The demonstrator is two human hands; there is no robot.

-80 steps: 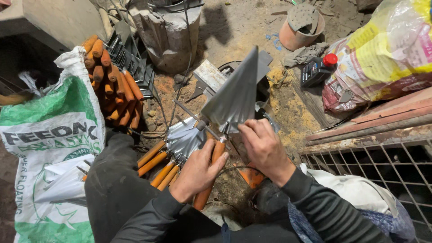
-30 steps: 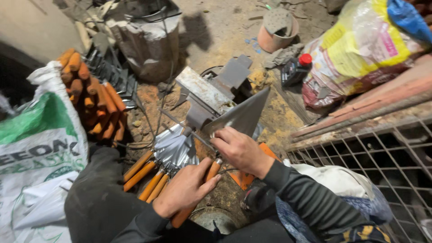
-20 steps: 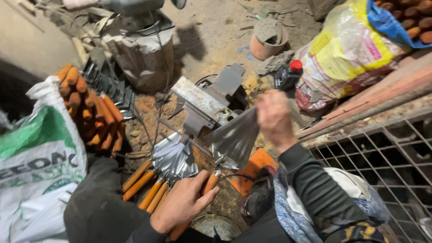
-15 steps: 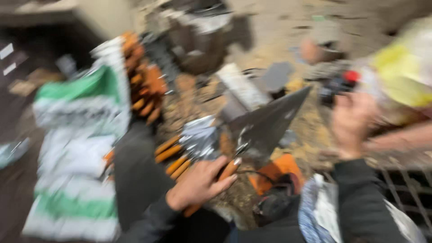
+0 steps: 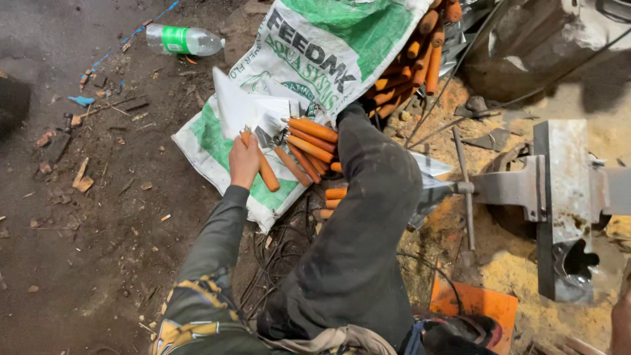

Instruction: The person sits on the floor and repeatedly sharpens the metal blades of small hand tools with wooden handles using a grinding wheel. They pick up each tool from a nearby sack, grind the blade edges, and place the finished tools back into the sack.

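1 hand [image 5: 244, 161] out left | fist on orange-handled trowel [image 5: 259, 141] | over sack [image 5: 315, 59]

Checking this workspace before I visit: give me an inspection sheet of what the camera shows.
Surface: bare dirt ground, sawdust at right.
Job's things: trowel with orange handle, set on the woven sack among other orange-handled trowels.
Clutter: plastic bottle, wood chips, orange board.
Hands: left hand grips the trowel's handle; right hand only just in view at the right edge.
Cables: dark wires under the knee.
Surroundings: metal bench vise.
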